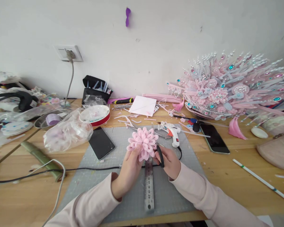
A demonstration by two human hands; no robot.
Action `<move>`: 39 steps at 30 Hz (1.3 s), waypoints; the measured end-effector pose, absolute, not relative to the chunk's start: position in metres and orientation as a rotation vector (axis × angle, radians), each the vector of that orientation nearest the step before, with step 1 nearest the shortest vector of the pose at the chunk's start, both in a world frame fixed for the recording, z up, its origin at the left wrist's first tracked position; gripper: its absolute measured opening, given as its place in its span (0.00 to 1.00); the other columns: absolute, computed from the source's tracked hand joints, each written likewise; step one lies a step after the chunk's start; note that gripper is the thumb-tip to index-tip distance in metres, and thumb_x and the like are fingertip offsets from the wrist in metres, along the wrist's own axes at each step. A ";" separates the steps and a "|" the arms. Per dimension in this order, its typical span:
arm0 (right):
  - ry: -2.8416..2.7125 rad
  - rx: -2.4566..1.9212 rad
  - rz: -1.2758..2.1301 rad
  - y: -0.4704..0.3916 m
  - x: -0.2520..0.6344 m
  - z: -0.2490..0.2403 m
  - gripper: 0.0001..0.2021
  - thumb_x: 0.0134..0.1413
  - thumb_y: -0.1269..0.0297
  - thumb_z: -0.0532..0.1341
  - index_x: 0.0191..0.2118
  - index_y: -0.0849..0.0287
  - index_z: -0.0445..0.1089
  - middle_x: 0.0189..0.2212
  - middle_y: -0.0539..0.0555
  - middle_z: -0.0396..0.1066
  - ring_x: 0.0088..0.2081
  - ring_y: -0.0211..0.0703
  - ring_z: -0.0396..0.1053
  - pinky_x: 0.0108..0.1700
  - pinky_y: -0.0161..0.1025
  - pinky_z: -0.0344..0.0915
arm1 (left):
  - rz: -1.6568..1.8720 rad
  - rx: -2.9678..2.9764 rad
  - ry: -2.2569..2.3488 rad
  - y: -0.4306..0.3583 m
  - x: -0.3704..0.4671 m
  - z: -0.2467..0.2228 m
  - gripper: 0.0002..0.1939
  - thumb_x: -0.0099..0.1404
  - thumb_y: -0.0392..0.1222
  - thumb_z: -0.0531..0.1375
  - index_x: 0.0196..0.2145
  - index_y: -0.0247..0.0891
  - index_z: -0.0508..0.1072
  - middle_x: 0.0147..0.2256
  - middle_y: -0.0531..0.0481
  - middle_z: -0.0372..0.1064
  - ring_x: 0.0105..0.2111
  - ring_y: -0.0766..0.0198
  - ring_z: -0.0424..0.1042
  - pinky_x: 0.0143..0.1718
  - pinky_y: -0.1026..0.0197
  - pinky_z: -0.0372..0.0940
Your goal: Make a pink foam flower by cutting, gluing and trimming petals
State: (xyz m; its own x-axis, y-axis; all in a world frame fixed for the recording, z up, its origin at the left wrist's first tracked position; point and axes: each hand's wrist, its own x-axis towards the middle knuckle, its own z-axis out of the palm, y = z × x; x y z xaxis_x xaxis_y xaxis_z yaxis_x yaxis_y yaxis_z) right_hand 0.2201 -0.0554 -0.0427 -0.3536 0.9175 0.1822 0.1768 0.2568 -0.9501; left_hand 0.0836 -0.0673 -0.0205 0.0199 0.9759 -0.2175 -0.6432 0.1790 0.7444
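Observation:
A fluffy pink flower with looped petals (144, 141) is held up over the grey cutting mat (85, 189). My left hand (130, 168) is closed on the flower from below, with the thumb against its petals. My right hand (170, 162) is closed round a black-handled tool (160, 156) at the flower's right edge; the tool's tip is hidden. Beneath the hands lies a steel ruler (149, 192). A white glue gun (174, 134) rests just behind my right hand.
Dark phones lie at the left (101, 143) and right (215, 138). A red-rimmed round box (95, 116) and plastic bags (67, 132) are at the left. A large beaded pink headdress (227, 88) stands back right. A black cable (85, 168) crosses the mat.

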 end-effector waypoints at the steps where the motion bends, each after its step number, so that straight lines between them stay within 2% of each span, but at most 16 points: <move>1: -1.731 -1.016 1.156 -0.056 0.220 -0.043 0.21 0.56 0.46 0.46 0.21 0.56 0.54 0.16 0.45 0.52 0.20 0.35 0.49 0.23 0.35 0.47 | 1.346 0.512 0.822 -0.067 0.084 -0.020 0.12 0.55 0.44 0.60 0.37 0.40 0.72 0.41 0.48 0.73 0.45 0.61 0.68 0.48 0.60 0.61; 6: -1.632 -1.010 1.268 -0.057 0.217 -0.039 0.22 0.53 0.43 0.48 0.20 0.56 0.53 0.14 0.44 0.52 0.18 0.34 0.48 0.22 0.35 0.47 | 1.346 0.530 0.812 -0.067 0.083 -0.018 0.12 0.57 0.44 0.58 0.38 0.39 0.72 0.41 0.47 0.72 0.47 0.59 0.67 0.49 0.58 0.61; 9: -1.581 -1.010 1.383 -0.056 0.215 -0.037 0.26 0.46 0.35 0.49 0.20 0.56 0.53 0.13 0.44 0.52 0.16 0.32 0.48 0.20 0.34 0.47 | 1.347 0.530 0.817 -0.066 0.082 -0.018 0.09 0.58 0.43 0.57 0.36 0.39 0.72 0.39 0.48 0.73 0.44 0.61 0.69 0.47 0.60 0.62; 13: -1.680 -1.033 1.389 -0.051 0.218 -0.036 0.31 0.38 0.28 0.45 0.22 0.57 0.56 0.16 0.47 0.58 0.17 0.33 0.50 0.20 0.34 0.49 | 1.361 0.531 0.817 -0.061 0.081 -0.019 0.10 0.59 0.42 0.57 0.37 0.37 0.71 0.37 0.49 0.73 0.39 0.64 0.71 0.43 0.62 0.64; 16: -1.665 -1.226 1.303 -0.045 0.226 -0.034 0.27 0.45 0.34 0.46 0.23 0.57 0.59 0.18 0.49 0.61 0.20 0.36 0.55 0.23 0.35 0.52 | 1.441 0.523 0.809 -0.054 0.077 -0.020 0.11 0.59 0.40 0.57 0.40 0.37 0.71 0.39 0.49 0.73 0.41 0.66 0.70 0.44 0.64 0.63; 18: -1.690 -1.431 1.148 -0.042 0.231 -0.032 0.21 0.48 0.42 0.50 0.25 0.58 0.61 0.19 0.49 0.62 0.22 0.38 0.59 0.25 0.35 0.53 | 1.514 0.522 0.812 -0.046 0.073 -0.021 0.11 0.59 0.38 0.57 0.40 0.38 0.71 0.41 0.50 0.72 0.43 0.66 0.70 0.45 0.66 0.62; 20: -1.781 -1.642 0.924 -0.040 0.235 -0.031 0.17 0.47 0.48 0.55 0.29 0.59 0.65 0.21 0.50 0.66 0.25 0.41 0.62 0.27 0.36 0.54 | 1.566 0.528 0.817 -0.038 0.068 -0.022 0.10 0.59 0.38 0.56 0.40 0.38 0.71 0.43 0.49 0.71 0.45 0.66 0.69 0.46 0.65 0.62; 24: -1.966 -1.711 0.686 -0.038 0.242 -0.027 0.18 0.48 0.53 0.57 0.40 0.61 0.67 0.31 0.55 0.72 0.26 0.41 0.66 0.30 0.37 0.58 | 1.615 0.555 0.833 -0.027 0.062 -0.026 0.12 0.60 0.38 0.55 0.42 0.37 0.70 0.48 0.47 0.68 0.50 0.63 0.66 0.51 0.62 0.59; 28: -1.952 -1.813 0.330 -0.029 0.261 -0.030 0.10 0.50 0.60 0.55 0.35 0.59 0.69 0.36 0.58 0.71 0.31 0.45 0.68 0.34 0.41 0.61 | 1.619 0.521 0.874 -0.024 0.061 -0.030 0.11 0.59 0.38 0.56 0.40 0.37 0.70 0.46 0.46 0.69 0.48 0.63 0.67 0.52 0.61 0.58; 30: -1.898 -1.971 0.238 -0.021 0.275 -0.035 0.12 0.44 0.61 0.60 0.36 0.59 0.69 0.36 0.60 0.70 0.35 0.50 0.68 0.34 0.42 0.61 | 1.612 0.516 0.874 -0.025 0.062 -0.031 0.11 0.58 0.38 0.56 0.40 0.37 0.70 0.46 0.46 0.70 0.48 0.63 0.67 0.52 0.60 0.57; 32: -1.856 -2.056 0.294 -0.014 0.286 -0.042 0.17 0.40 0.61 0.63 0.39 0.61 0.68 0.33 0.60 0.70 0.34 0.53 0.69 0.32 0.42 0.62 | 1.595 0.520 0.873 -0.027 0.063 -0.031 0.11 0.58 0.39 0.57 0.40 0.37 0.70 0.45 0.46 0.70 0.49 0.62 0.67 0.54 0.59 0.56; 35: -1.833 -2.053 0.368 -0.007 0.293 -0.048 0.18 0.42 0.61 0.62 0.42 0.61 0.66 0.28 0.57 0.71 0.31 0.51 0.70 0.30 0.40 0.62 | 1.572 0.538 0.863 -0.027 0.065 -0.030 0.13 0.58 0.39 0.57 0.41 0.37 0.70 0.46 0.45 0.70 0.50 0.61 0.66 0.55 0.57 0.55; 39: -1.830 -2.026 0.346 0.000 0.288 -0.050 0.21 0.48 0.59 0.60 0.47 0.64 0.64 0.28 0.58 0.71 0.32 0.51 0.70 0.32 0.41 0.62 | 1.565 0.523 0.872 -0.027 0.065 -0.031 0.12 0.58 0.39 0.57 0.41 0.38 0.71 0.45 0.46 0.70 0.49 0.61 0.67 0.55 0.57 0.55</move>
State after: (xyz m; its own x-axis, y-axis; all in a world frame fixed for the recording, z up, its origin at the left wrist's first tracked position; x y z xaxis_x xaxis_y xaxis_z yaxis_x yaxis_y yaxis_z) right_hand 0.2881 0.0000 -0.0502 0.1183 0.9902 0.0741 0.8947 -0.0739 -0.4405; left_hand 0.0650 -0.0274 -0.0308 -0.1895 0.9713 -0.1437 -0.6335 -0.0091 0.7737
